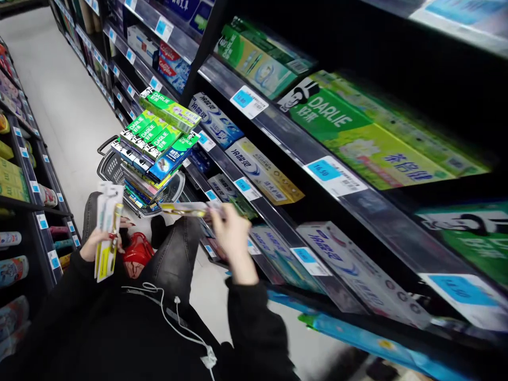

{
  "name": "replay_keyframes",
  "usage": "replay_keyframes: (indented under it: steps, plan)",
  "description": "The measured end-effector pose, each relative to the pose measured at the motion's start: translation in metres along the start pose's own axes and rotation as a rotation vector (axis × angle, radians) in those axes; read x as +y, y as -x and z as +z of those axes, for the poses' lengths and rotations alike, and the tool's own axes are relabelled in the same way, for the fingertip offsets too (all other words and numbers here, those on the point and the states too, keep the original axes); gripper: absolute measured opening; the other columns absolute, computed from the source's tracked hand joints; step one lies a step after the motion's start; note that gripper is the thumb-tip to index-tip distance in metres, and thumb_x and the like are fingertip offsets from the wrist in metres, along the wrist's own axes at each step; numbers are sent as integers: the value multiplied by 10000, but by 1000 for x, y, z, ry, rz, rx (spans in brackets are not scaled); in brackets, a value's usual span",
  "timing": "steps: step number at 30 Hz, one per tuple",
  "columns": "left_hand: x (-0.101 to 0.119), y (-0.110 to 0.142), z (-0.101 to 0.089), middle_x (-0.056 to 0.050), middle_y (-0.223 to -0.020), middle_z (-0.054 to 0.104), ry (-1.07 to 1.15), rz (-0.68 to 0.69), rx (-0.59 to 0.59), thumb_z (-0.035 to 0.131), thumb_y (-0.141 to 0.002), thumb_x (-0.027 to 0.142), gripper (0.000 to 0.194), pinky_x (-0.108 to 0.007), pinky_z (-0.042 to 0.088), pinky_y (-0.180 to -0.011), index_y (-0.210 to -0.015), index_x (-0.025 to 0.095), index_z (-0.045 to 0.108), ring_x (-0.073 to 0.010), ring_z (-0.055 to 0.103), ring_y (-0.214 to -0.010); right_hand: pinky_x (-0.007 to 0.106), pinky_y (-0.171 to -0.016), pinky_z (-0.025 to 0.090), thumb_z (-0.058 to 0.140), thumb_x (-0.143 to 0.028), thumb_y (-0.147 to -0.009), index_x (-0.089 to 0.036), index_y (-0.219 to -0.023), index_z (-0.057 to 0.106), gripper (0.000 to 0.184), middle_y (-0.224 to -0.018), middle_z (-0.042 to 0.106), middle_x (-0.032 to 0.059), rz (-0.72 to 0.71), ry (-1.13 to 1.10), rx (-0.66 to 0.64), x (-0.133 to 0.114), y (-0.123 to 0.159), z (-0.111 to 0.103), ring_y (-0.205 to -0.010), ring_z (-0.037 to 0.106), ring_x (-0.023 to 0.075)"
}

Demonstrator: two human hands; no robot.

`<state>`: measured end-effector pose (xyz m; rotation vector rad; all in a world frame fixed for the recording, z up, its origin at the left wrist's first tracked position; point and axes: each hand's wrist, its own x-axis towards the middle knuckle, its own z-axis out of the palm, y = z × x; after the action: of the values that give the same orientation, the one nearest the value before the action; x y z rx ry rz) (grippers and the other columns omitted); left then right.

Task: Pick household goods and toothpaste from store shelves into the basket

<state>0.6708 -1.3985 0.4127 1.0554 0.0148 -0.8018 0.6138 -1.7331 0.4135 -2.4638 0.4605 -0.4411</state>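
Motion blur smears right hand [234,238] (gripping toothbrush pack [186,209]).

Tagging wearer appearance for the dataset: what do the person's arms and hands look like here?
Both arms are in long black sleeves reaching to the wrists. The left hand and right hand are bare: no gloves, and no rings or watch that can be made out; the right one is motion-blurred. A thin white cable with a small inline piece runs across the black top between the arms.
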Motion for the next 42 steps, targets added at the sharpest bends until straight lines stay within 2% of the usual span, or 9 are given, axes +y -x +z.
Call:
replay_keyframes:
  steps: [4,7,15,21,26,31,34,36,42]
  plan:
    - [22,10,-10,-116,-942,693,135,101,144,596,-604,240,647,-343,530,-569,-1239,128,552,-151,557,-563,256,-759,446,340,-204,-957,-119,-1055,600,290,-969,676,142,-123,267,-439,14,-11,106,-879,641,189]
    - [27,18,-17,-126,-979,686,171,130,194,587,-606,240,677,-376,544,-598,-1271,127,531,-157,555,-575,243,-827,433,341,-135,-945,-152,-1159,574,317,-1074,654,140,-179,322,-623,20,-14,158,-965,624,176]
    - [20,26,-26,-99,-912,682,232,129,275,581,-623,234,666,-415,569,-637,-1279,135,521,-191,594,-637,295,-883,457,349,-65,-929,-140,-1253,493,362,-1127,629,170,-184,446,-864,26,-24,234,-1002,635,185]
    - [20,22,-25,-90,-883,678,236,136,260,574,-640,232,644,-426,572,-634,-1275,135,523,-195,600,-618,407,-895,500,494,-254,-937,-117,-1138,580,258,-1089,641,88,-49,486,-909,18,-32,263,-1006,620,190]
    - [20,21,-28,-91,-906,676,243,114,221,589,-656,238,638,-435,571,-639,-1283,145,516,-209,614,-645,378,-929,453,430,-123,-924,-74,-1185,569,300,-1178,612,190,50,388,-794,12,-37,247,-1090,590,226]
    - [12,18,-24,-124,-971,686,240,35,152,594,-701,250,578,-448,562,-680,-1262,131,526,-265,656,-746,262,-903,437,313,-186,-954,-124,-1172,572,344,-1131,654,132,78,153,-597,-4,-33,181,-1038,609,166]
    - [5,8,-9,-135,-985,699,250,15,111,633,-669,226,541,-446,557,-717,-1194,114,569,-277,671,-771,267,-722,484,388,-301,-921,-131,-981,611,286,-843,682,59,143,-309,-476,-38,-3,125,-730,632,154]
    - [1,0,6,-127,-993,708,279,44,139,646,-642,204,509,-434,554,-739,-1141,120,598,-269,680,-773,250,-602,461,476,-354,-874,-148,-862,608,245,-664,628,0,142,-605,-562,-70,25,91,-569,575,132]
    - [-2,-13,59,-127,-970,721,299,112,109,649,-656,235,571,-481,520,-829,-1211,129,564,-329,675,-910,269,-646,448,729,-382,-696,-181,-867,593,298,-789,663,15,121,-569,-520,-137,84,48,-691,584,161]
